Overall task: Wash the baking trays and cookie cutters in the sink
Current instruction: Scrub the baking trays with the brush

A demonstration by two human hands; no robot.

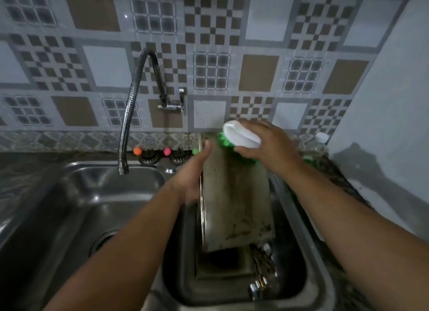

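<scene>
A stained metal baking tray (234, 203) stands tilted on end in the right basin of the sink (299, 259). My left hand (193, 178) grips the tray's left edge, thumb up along its rim. My right hand (264, 145) holds a white-handled scrubbing brush (240, 136) with green bristles, pressed against the tray's upper end. Another dark tray (220, 266) lies flat in the basin under the tilted one. Small metal pieces (260, 285), probably cookie cutters, lie at the basin's bottom right.
The left basin (99, 199) sits under a flexible chrome faucet (130, 115), with no water running. Two sink strainers with coloured knobs (160, 155) rest on the back ledge. A clear bottle (318, 143) stands at the back right on the counter.
</scene>
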